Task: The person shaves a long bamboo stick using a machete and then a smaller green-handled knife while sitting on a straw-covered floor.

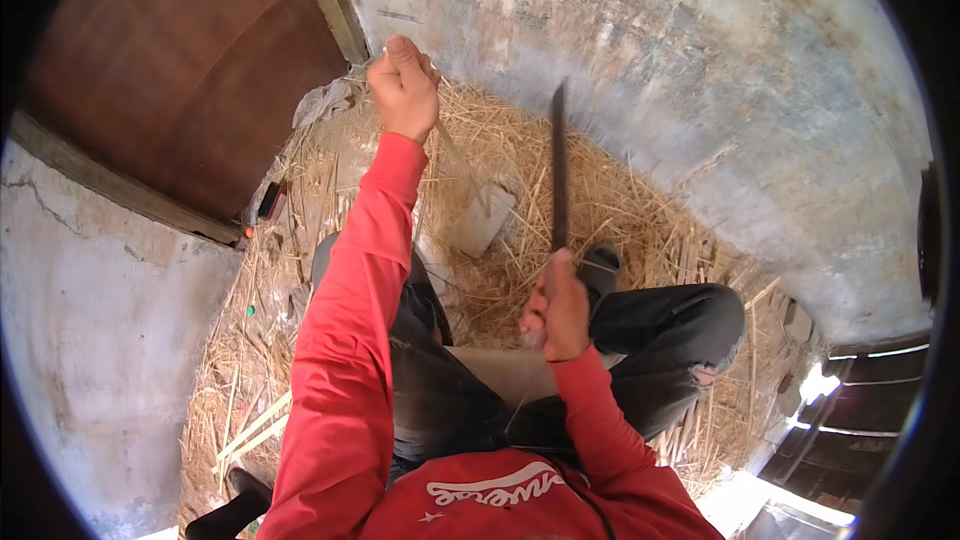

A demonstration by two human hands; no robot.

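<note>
My right hand [556,312] is wrapped round the handle of a machete [559,170], whose long dark blade points away from me, almost straight up the picture. Further off and to the left, my left hand [405,90] is closed in a fist, thumb uppermost. Out of that fist seems to come a thin pale strip [462,162], blurred, slanting down to the right; its kind is hard to make out. Blade and strip are apart. Below them a pale flat block [484,221] lies among the shavings.
Straw-like shavings and slivers [630,210] cover the floor around my legs. A stained wall [700,90] curves along the far and right sides. Far left stands a brown door panel [190,70]; a small black object [270,200] lies near its foot. Longer split strips [250,430] lie at lower left.
</note>
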